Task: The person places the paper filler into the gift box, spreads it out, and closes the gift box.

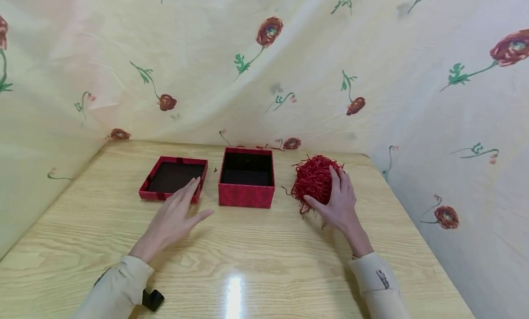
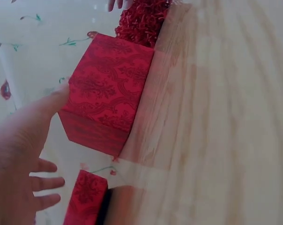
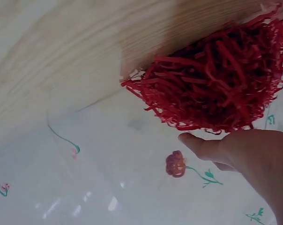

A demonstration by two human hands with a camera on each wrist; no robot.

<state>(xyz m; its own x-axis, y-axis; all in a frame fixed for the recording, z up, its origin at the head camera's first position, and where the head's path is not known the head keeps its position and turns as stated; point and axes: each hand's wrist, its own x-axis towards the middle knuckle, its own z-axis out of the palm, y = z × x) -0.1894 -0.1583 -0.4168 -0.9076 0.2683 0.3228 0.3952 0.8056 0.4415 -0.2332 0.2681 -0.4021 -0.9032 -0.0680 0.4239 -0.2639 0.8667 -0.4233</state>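
An open red box (image 1: pixel 247 176) with a dark inside stands in the middle of the wooden table (image 1: pixel 248 250). Left of it lies its red lid (image 1: pixel 173 177), hollow side up. My left hand (image 1: pixel 175 215) is flat with straight fingers, the fingertips at the lid's front right corner. In the left wrist view that hand (image 2: pixel 15 154) hovers beside the box (image 2: pixel 108 93) and the lid (image 2: pixel 85 199). A ball of red shredded paper (image 1: pixel 314 177) lies right of the box. My right hand (image 1: pixel 336 199) rests on it, fingers laid over it and thumb out. The right wrist view shows the paper (image 3: pixel 216 79) close up.
A cream cloth printed with red flowers (image 1: pixel 264 80) hangs behind the table and down both sides. The table's right edge (image 1: pixel 413 227) runs close to the right arm. A small black object (image 1: pixel 153 299) sits by the left sleeve.
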